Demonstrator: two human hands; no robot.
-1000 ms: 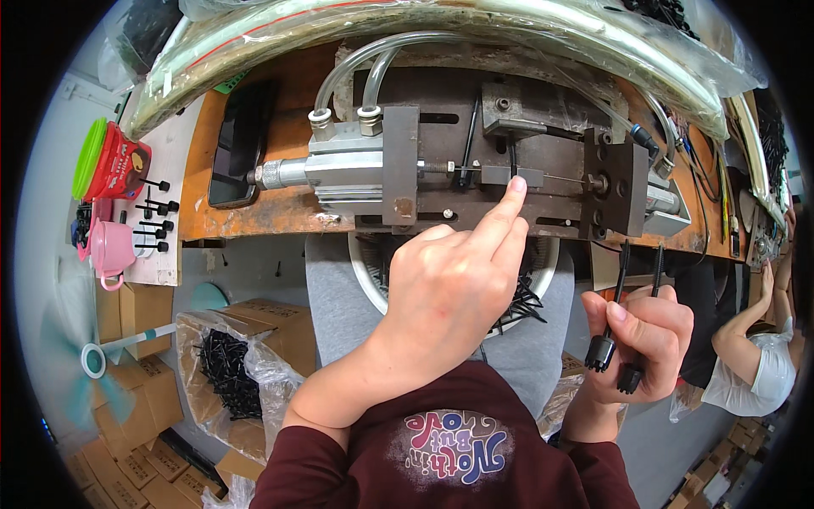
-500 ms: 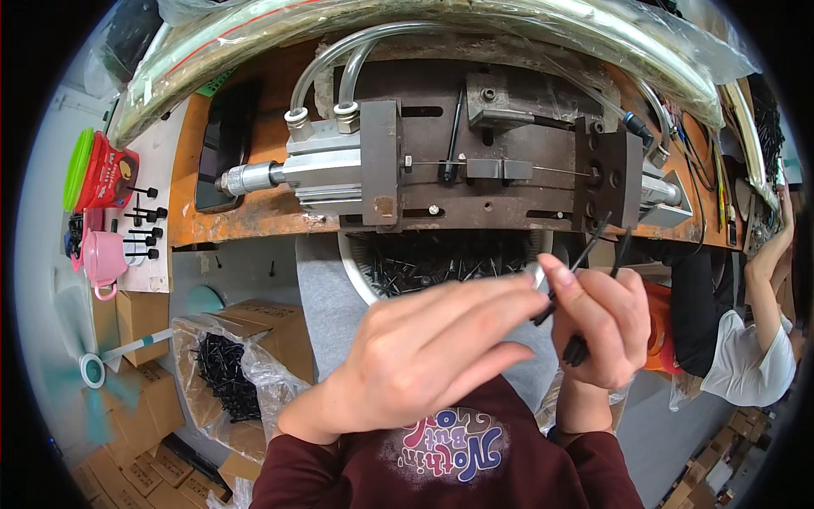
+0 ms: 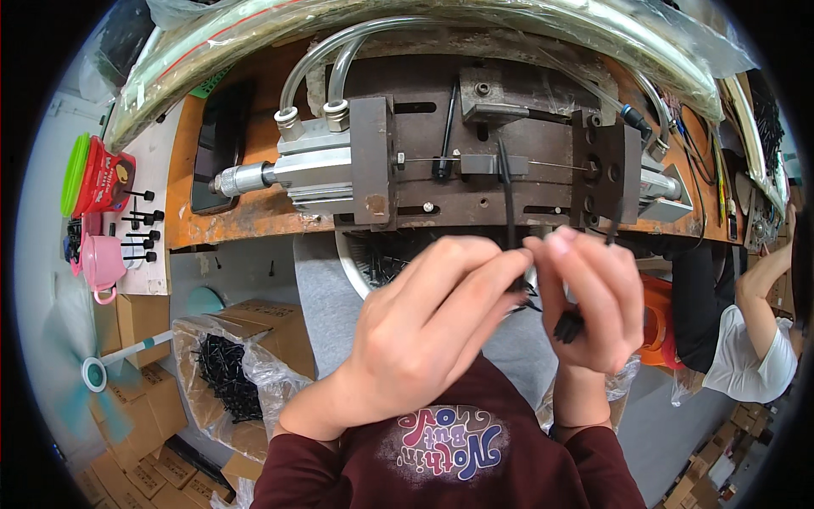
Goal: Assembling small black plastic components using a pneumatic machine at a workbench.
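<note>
My left hand point(image 3: 415, 331) is closed, its fingertips pinching a thin black rod point(image 3: 508, 199) that points up over the front of the bench fixture. Close beside it, my right hand point(image 3: 598, 297) is curled around black rod pieces, whose thick dark ends point(image 3: 569, 327) stick out below the fingers. Its fingertips nearly meet those of the left; whether they touch the same rod I cannot tell. Behind the rod sits a small grey metal block point(image 3: 479, 165) on the dark fixture plate point(image 3: 424, 191). Below my hands, a white-rimmed tub point(image 3: 352, 267) of black rods is partly covered.
A silver air cylinder point(image 3: 314, 174) with clear hoses is at the fixture's left. Another black rod point(image 3: 447, 136) lies on the plate. Left are a pink cup point(image 3: 103, 261), a fan point(image 3: 94, 374) and a bagged box of black rods point(image 3: 225, 373). A person's arm point(image 3: 759, 297) is at right.
My left fingertips have closed on one black rod, which now stands upright in front of the metal block. Earlier, the rods leaned up to the right from my right hand.
</note>
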